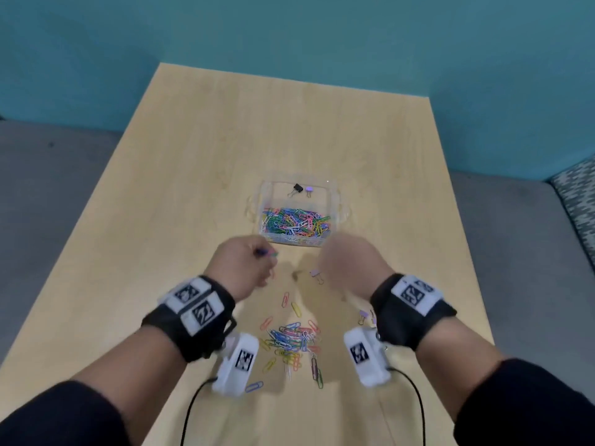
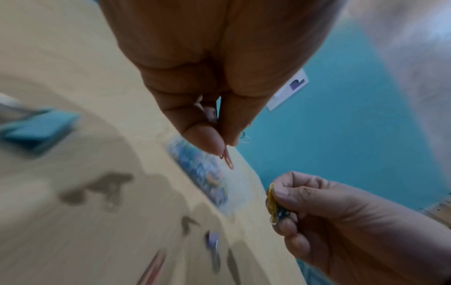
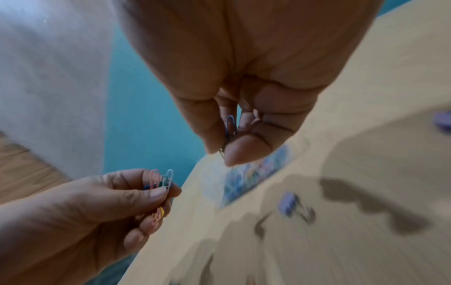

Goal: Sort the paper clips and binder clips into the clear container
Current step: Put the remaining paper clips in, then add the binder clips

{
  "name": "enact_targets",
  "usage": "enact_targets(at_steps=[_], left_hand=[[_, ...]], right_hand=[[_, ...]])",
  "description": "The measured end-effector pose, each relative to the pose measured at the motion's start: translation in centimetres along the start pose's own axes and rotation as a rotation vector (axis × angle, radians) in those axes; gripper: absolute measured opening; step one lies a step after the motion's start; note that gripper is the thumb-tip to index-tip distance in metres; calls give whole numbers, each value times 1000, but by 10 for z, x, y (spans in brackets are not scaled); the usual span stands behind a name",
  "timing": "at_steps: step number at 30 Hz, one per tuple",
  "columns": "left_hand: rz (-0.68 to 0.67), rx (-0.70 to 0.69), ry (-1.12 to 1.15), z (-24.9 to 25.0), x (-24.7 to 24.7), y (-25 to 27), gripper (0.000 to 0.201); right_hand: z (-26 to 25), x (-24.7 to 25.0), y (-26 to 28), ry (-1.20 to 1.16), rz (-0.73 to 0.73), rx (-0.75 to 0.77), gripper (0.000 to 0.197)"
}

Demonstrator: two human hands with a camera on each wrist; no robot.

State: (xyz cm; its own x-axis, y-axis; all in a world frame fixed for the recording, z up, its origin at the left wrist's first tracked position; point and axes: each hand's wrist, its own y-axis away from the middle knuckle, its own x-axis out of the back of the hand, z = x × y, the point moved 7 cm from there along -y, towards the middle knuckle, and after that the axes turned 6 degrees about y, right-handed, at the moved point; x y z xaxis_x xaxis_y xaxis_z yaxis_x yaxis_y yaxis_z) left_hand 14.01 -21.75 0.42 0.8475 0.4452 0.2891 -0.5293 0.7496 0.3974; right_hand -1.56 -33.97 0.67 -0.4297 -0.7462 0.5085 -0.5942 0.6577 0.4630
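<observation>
A: Paper clips (image 1: 291,341) lie heaped on the tabletop (image 1: 199,175), just behind both wrists and well back of either grip. Their long axes run every way; I can't name one heading for the pile.

B: And the held ones?

A: The left hand (image 1: 240,268) pinches a small bunch of clips (image 3: 160,182) between thumb and curled fingers. In the right wrist view those stand roughly upright, rounded ends up. One red clip (image 2: 228,159) shows in the left wrist view, long axis pointing out past the fingertips, down toward the tabletop.

B: Right side?

A: The right hand (image 1: 349,268) is blurred from the head camera. Its own view shows the grip narrow on a blue clip (image 3: 230,125), long axis along the fingers, loop end toward the palm.

B: The clear container (image 1: 338,201)?

A: Just beyond both grips, and between them. Its near compartment holds a mass of coloured clips (image 1: 296,225); the far compartment holds a black binder clip (image 1: 297,188) and a lilac one (image 1: 309,190).

B: Loose binder clips?

A: One purple binder clip (image 1: 316,275) on the tabletop between the hands, wire handles toward the person.
</observation>
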Motion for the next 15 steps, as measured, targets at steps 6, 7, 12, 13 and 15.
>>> enact_targets(at_steps=[6,7,12,13,15], left_hand=[[62,-124,-45,54,-2,-53,10],[71,-132,-108,54,-1,-55,15],[66,-178,-498,15,0,-26,25],[-1,-175,-616,0,-10,-16,27],[-127,-161,-794,-29,-30,3,27]], right_hand=[[-42,28,-47,3,167,64,8],[-41,28,-49,29,170,55,11],[-7,12,-18,389,135,67,24],[2,-5,-7,476,36,72,28],[16,-43,9,638,-134,133,36]])
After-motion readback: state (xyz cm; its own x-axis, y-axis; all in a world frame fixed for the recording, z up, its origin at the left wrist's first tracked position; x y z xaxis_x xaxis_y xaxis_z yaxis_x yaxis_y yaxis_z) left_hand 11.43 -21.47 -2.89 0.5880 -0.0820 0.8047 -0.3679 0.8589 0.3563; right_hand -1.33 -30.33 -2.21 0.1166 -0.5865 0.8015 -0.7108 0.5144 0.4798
